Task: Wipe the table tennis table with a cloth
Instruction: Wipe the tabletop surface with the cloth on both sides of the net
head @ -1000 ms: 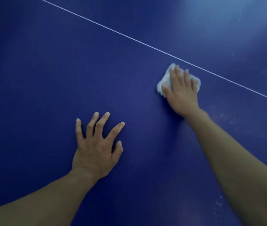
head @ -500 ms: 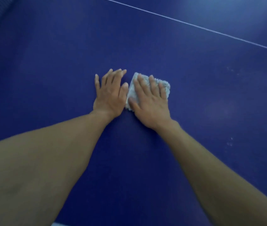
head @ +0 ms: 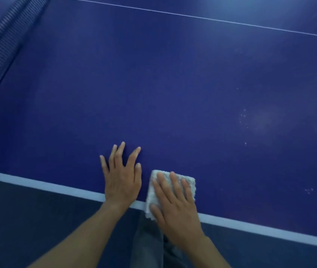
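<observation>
A white cloth (head: 189, 183) is pressed flat onto the blue table (head: 153, 84) by the right hand (head: 175, 211), whose fingers are laid straight over it. The cloth lies at the near edge, across the white border line (head: 37, 183) (one corner hangs just past it). Just beside it, the left hand (head: 121, 178) is rested palm-down on the table, fingers spread, nothing held. Pale specks (head: 243, 115) are seen farther right.
</observation>
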